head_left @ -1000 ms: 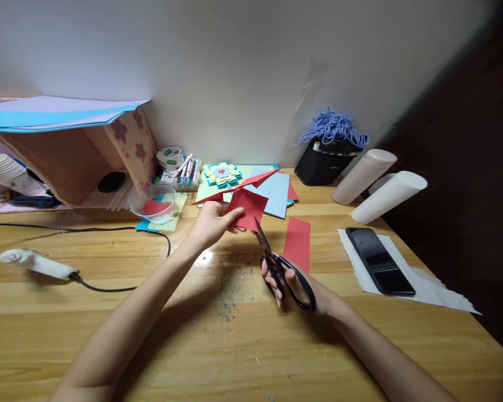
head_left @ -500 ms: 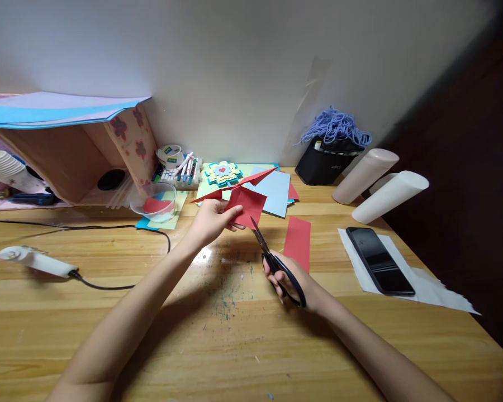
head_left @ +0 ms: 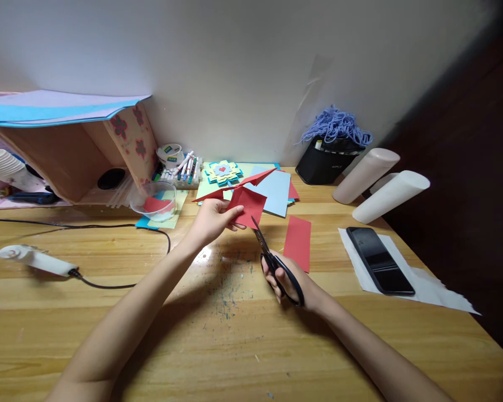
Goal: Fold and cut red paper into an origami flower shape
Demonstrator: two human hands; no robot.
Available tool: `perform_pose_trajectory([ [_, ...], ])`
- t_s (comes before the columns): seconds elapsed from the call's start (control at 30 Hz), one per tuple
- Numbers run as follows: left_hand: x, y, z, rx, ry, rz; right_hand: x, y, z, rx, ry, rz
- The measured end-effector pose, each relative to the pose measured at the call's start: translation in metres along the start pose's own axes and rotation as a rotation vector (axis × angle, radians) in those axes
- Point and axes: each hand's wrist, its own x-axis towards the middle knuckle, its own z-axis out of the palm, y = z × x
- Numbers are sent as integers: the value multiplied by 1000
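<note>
A folded piece of red paper (head_left: 250, 206) is pinched between the thumb and fingers of my left hand (head_left: 214, 221), above the middle of the table. Long pointed red flaps spread out behind its square front part. My right hand (head_left: 285, 279) grips black-handled scissors (head_left: 271, 258), their blades pointing up and left at the lower right edge of the red paper. Whether the blades have entered the paper is too small to tell. A flat red strip (head_left: 298, 243) lies on the table just behind my right hand.
Coloured sheets (head_left: 276, 192) and a layered paper flower (head_left: 223, 172) lie behind my hands. Left are a clear bowl (head_left: 153, 202), markers (head_left: 186, 168), a cardboard box (head_left: 129, 145) and a corded white tool (head_left: 39, 261). Right are a black holder (head_left: 327, 162), white rolls (head_left: 390, 196) and a phone (head_left: 380, 261).
The scissors and my right hand have shifted very slightly. My left hand still holds the red paper in nearly the same place.
</note>
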Motion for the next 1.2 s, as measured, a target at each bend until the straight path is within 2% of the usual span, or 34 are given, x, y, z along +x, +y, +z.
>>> perform_pose_trajectory([
  [0.23, 0, -5, 6, -47, -59, -11, 1, 0, 3, 43, 4, -12],
  [0.6, -1, 0, 3, -43, -55, -17, 4, 8, 1, -2, 90, 6],
  [0.87, -3, 1, 5, -31, -112, -53, 2, 0, 7, 57, 8, -22],
  [1.07, -2, -5, 9, -54, -155, -39, 5, 8, 9, 69, 35, -40],
  [1.2, 0, -7, 8, -53, -162, -35, 7, 14, 9, 80, 78, 1],
])
